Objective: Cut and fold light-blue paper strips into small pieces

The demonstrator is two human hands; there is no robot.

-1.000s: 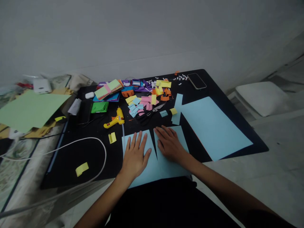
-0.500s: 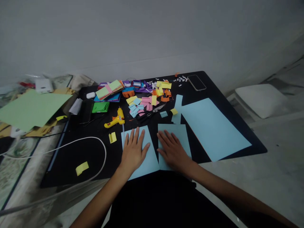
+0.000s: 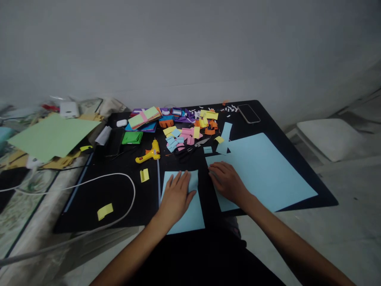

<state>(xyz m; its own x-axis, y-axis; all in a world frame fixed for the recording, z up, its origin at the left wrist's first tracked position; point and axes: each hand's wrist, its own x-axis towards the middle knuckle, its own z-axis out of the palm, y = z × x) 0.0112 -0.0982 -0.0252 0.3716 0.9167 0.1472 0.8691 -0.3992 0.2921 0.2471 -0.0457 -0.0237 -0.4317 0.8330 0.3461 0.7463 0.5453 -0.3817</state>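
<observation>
My left hand point(image 3: 176, 195) lies flat on a light blue paper piece point(image 3: 190, 220), its fingers stretched toward the far edge. My right hand point(image 3: 228, 182) rests on another light blue piece point(image 3: 224, 203), its fingers slightly bent at that piece's left edge. This piece overlaps the large light blue sheet point(image 3: 274, 171) to the right, and their boundary is hard to make out. A strip of black table shows between the two smaller pieces. Beyond my hands are scissors point(image 3: 195, 146), a blue strip point(image 3: 225, 137) and a yellow glue gun point(image 3: 150, 152).
Folded paper pieces point(image 3: 187, 135) in several colours lie at the back of the black table point(image 3: 86, 206). A phone point(image 3: 249, 114) is at the back right. A white cable point(image 3: 133, 194) loops on the left. A white stool point(image 3: 324, 137) stands to the right.
The right-hand blue piece has moved rightward with my right hand, onto the large sheet. The gap between the two pieces has widened. My left hand stays on its piece.
</observation>
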